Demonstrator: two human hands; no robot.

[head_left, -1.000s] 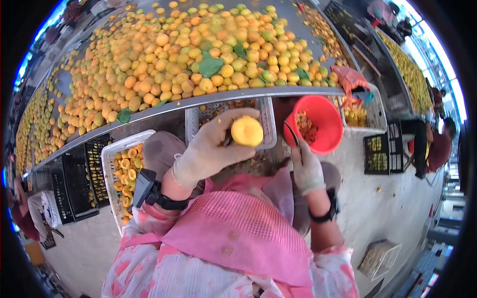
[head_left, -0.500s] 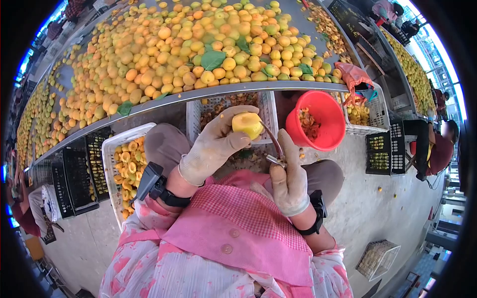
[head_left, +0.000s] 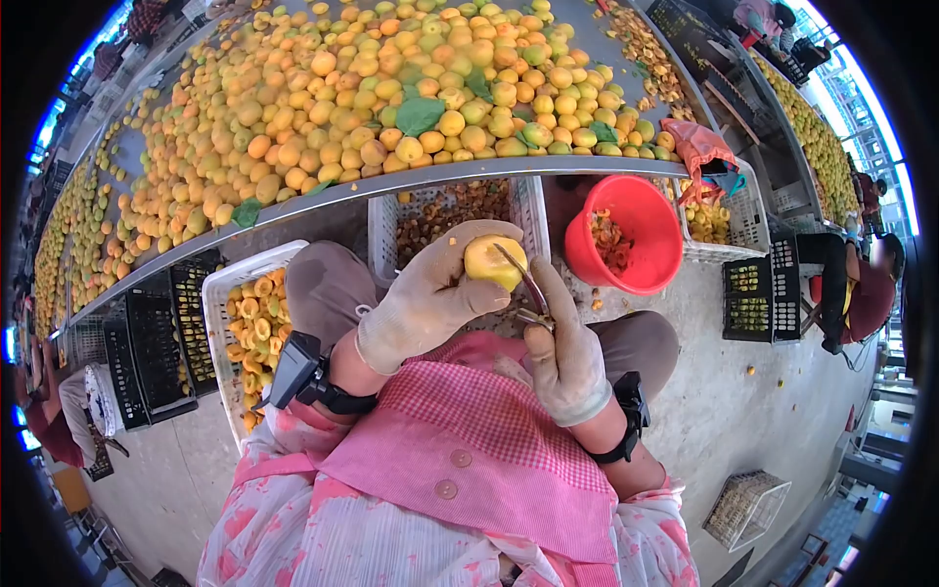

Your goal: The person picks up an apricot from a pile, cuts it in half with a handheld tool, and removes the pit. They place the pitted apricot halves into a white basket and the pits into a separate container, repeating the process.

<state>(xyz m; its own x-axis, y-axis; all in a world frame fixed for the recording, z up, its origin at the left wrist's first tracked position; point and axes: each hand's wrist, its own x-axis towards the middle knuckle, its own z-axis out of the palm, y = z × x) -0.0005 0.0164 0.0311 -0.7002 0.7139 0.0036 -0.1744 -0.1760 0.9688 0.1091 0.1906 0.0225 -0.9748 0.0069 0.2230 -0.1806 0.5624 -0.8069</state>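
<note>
My left hand (head_left: 421, 298), in a pale glove, is closed around a yellow fruit (head_left: 492, 264) in front of my lap. My right hand (head_left: 564, 357), gloved too, grips a thin curved metal tool (head_left: 533, 291) whose tip lies against the upper face of the fruit. Beyond both hands, many yellow and orange fruits (head_left: 323, 108) and a few green leaves (head_left: 419, 115) cover the metal table (head_left: 391, 182).
A red bucket (head_left: 657, 245) with orange scraps stands right of my hands. White crates (head_left: 536, 210) hold scraps beneath the table edge; another (head_left: 217, 323) at left holds halved fruit. Black crates (head_left: 147, 352) stand farther left. A seated person (head_left: 869, 298) is at far right.
The fruit in my left hand has turned and shifted slightly. The tool's tip has moved from the fruit's right side onto its upper face, and my right hand has come closer.
</note>
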